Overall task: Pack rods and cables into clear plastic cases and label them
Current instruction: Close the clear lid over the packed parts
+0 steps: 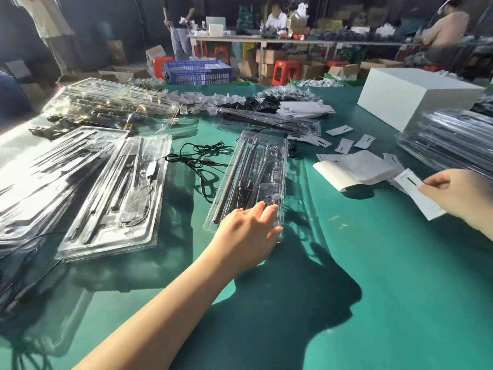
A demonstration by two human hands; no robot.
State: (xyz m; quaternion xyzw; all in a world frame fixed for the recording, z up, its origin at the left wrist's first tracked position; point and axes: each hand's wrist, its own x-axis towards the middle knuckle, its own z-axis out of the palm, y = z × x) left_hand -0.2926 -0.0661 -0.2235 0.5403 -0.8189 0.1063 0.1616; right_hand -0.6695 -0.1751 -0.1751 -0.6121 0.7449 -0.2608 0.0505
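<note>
A green table (346,263) fills the view, and its widest bare stretch lies at the near side, in front of and to the right of the closed clear plastic case (250,177) at centre. That case lies lengthwise away from the viewer, with rods and a coiled cable visible through its lid. A loose black cable (200,161) sprawls just beside its left edge, and an open clear tray (117,193) holding more rods lies further left, overlapping a pile of similar trays (40,180). To the right of the case a strip of bare table separates it from a sheet of white label backing (354,169) and scattered white label cards (344,145). A stack of packed cases (453,140) sits at the right edge, with a white box (416,100) behind it.

The left hand (248,233) reaches forward with the arm extended, palm down, and its straight fingers press on the near end of the case lid. The right hand (453,193) hovers over the table at the right, pinching a white label (416,193) between thumb and fingers.
</note>
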